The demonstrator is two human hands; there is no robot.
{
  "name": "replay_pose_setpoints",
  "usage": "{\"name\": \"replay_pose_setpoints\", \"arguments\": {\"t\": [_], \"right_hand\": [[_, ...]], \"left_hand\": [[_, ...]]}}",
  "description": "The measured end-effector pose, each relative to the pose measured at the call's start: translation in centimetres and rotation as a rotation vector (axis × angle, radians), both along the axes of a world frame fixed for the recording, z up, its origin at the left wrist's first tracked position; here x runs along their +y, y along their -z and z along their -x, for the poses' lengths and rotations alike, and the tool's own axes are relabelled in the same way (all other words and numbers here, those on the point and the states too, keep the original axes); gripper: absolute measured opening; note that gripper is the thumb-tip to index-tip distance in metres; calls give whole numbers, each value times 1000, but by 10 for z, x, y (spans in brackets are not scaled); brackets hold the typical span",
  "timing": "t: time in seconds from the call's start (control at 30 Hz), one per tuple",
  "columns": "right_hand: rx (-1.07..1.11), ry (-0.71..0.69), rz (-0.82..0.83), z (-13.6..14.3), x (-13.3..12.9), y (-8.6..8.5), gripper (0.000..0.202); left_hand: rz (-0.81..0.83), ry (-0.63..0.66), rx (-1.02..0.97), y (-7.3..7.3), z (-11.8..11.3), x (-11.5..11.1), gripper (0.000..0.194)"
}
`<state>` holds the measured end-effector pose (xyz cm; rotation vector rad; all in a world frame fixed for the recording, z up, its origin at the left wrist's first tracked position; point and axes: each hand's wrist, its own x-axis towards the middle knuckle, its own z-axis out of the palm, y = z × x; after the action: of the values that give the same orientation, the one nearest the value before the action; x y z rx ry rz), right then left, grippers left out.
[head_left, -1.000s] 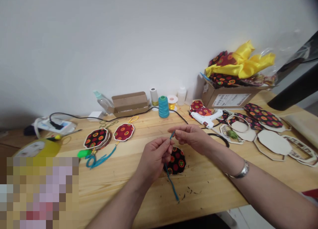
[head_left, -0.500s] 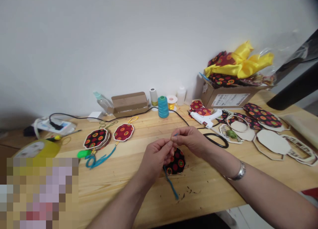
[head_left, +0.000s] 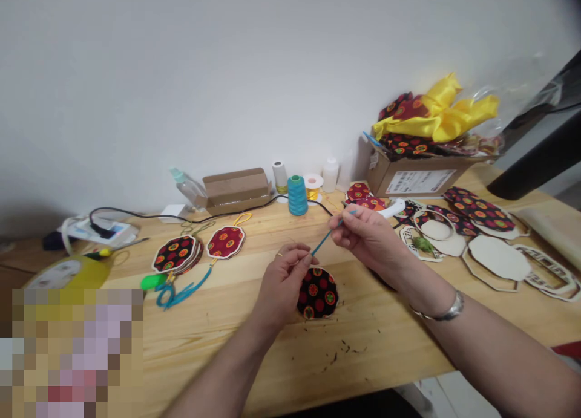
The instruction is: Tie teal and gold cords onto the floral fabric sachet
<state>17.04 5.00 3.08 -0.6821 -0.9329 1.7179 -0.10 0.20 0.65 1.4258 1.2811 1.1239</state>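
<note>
While pinching the blue cord (head_left: 323,244) between thumb and fingertips of the left hand (head_left: 284,279), also gripping it higher up with the closed fingertips of the right hand (head_left: 365,233). Have it stretched straight between the two, slanting up to the right, with a short tip poking out past the right thumb. Wear a gold ring (head_left: 279,254) on the left hand and a silver bracelet (head_left: 449,312) on the right wrist. Can see the dark patterned piece (head_left: 319,294) lying flat on the wooden table (head_left: 218,357), partly hidden by the left hand; cannot tell whether touching it. Notice dark scraps (head_left: 345,345) scattered just beside it, on the near side. Over to the left, find a pale-edged stack (head_left: 175,253) near a red patterned piece (head_left: 226,242), with loose blue strands (head_left: 184,297) in front. Farther back, see a teal thread cone (head_left: 298,195) upright, and behind the right hand a partly covered glue gun (head_left: 393,209). Off to the right, see pale wooden shapes (head_left: 499,257) and, behind them, a cardboard box (head_left: 413,176) topped with yellow cloth (head_left: 454,118)
</note>
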Motion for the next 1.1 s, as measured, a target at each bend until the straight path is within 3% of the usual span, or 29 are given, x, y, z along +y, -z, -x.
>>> {"name": "replay_pose_setpoints", "arguments": {"t": [0.27, 0.4, 0.47, 0.57, 0.67, 0.77, 0.9, 1.0, 1.1], "right_hand": [[123, 153, -85, -16, 8, -14, 23], [143, 188, -146, -20, 9, -17, 22], [130, 195, -181, -20, 8, -17, 22], [75, 170, -240, -17, 4, -14, 19], [-20, 88, -314, -12, -3, -10, 12], [-157, -55, -424, -6, -12, -8, 10], [-442, -306, -602, 2, -25, -8, 8], [-690, -485, -737, 6, -33, -8, 12], [-839, -602, -804, 9, -39, -8, 16]], "left_hand": [[23, -58, 144, 5, 3, 5, 21], [0, -231, 145, 1, 4, 5, 18], [22, -291, 39, -1, 3, 3, 24], [245, -93, -244, -2, 1, -1, 26], [557, 182, -452, -2, -1, -4, 35], [741, 267, -594, -2, -2, -3, 38], [718, 285, -734, 2, 0, -3, 35], [657, 295, -716, 4, -1, -4, 26], [693, 210, -683, 2, -2, -4, 17]]}}
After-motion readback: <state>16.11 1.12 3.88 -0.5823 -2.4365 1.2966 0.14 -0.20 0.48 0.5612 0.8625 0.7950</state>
